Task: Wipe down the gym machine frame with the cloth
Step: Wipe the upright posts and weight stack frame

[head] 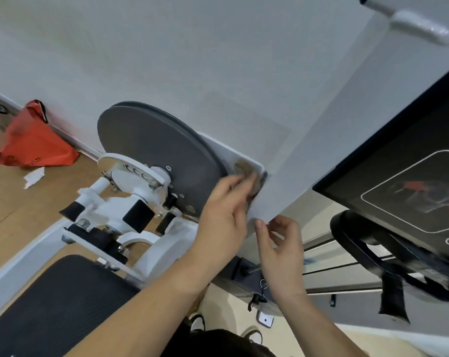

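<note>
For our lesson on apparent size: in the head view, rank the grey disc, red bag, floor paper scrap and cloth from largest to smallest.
1. grey disc
2. red bag
3. cloth and paper scrap: they look alike, and the left hand hides part of the cloth, so unranked.

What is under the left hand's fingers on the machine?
A greyish cloth, pressed against the white frame plate beside the grey disc. The left hand covers part of the cloth and the plate beneath it.
</note>
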A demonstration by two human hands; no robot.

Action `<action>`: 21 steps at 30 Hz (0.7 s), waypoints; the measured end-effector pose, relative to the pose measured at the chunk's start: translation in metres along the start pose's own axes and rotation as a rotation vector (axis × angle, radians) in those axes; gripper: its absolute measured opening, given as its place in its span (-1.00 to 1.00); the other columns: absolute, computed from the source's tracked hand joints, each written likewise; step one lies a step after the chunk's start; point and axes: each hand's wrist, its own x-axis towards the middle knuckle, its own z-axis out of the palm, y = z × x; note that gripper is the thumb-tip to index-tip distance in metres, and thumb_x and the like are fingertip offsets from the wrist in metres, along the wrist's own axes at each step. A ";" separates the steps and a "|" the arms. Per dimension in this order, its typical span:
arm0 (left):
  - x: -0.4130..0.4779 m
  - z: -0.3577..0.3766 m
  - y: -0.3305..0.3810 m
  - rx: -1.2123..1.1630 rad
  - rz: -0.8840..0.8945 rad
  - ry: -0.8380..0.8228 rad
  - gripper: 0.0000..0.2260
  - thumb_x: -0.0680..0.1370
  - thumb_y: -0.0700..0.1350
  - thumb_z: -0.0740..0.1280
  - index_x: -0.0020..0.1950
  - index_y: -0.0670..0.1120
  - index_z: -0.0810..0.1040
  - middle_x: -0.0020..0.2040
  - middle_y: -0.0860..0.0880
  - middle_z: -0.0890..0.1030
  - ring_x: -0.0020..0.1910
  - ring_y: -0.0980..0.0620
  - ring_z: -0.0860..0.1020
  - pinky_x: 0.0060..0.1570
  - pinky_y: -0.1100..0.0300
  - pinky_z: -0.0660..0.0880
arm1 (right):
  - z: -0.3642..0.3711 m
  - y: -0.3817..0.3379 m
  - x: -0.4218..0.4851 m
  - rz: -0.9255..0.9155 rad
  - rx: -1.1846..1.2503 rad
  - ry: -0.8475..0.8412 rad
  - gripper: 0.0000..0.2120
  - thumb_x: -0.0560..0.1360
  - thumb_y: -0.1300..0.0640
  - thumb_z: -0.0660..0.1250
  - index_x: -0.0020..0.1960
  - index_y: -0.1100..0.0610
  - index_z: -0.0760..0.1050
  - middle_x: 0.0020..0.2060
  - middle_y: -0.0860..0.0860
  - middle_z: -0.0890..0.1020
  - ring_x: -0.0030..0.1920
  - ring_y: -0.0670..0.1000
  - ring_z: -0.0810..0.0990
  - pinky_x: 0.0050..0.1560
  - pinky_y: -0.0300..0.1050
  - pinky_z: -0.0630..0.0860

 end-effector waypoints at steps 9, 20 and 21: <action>-0.032 -0.010 -0.032 0.022 -0.431 0.075 -0.71 0.64 -0.20 0.26 0.31 0.03 0.58 0.12 0.06 0.56 0.13 0.18 0.56 0.24 0.17 0.54 | -0.015 0.005 -0.008 -0.824 -0.568 -0.029 -0.63 0.52 0.15 0.48 0.29 0.27 0.58 0.25 0.15 0.49 0.30 0.21 0.51 0.44 -0.03 0.38; -0.026 0.003 -0.042 0.102 -0.333 -0.147 -0.64 0.53 -0.38 0.30 0.19 -0.02 0.63 0.07 0.04 0.63 0.09 0.14 0.59 0.22 0.14 0.54 | 0.003 0.037 0.003 -1.027 -0.935 0.000 -0.27 0.45 0.36 0.37 0.56 0.37 0.18 0.68 0.14 -0.07 0.67 0.18 -0.04 0.65 0.22 -0.03; -0.027 0.006 -0.037 0.060 -0.348 -0.112 -0.63 0.56 -0.37 0.28 0.24 -0.01 0.62 0.10 0.07 0.65 0.12 0.16 0.60 0.23 0.20 0.53 | 0.003 0.040 0.006 -1.052 -0.928 0.005 -0.30 0.47 0.36 0.37 0.55 0.37 0.20 0.68 0.14 -0.05 0.67 0.17 -0.02 0.64 0.23 0.01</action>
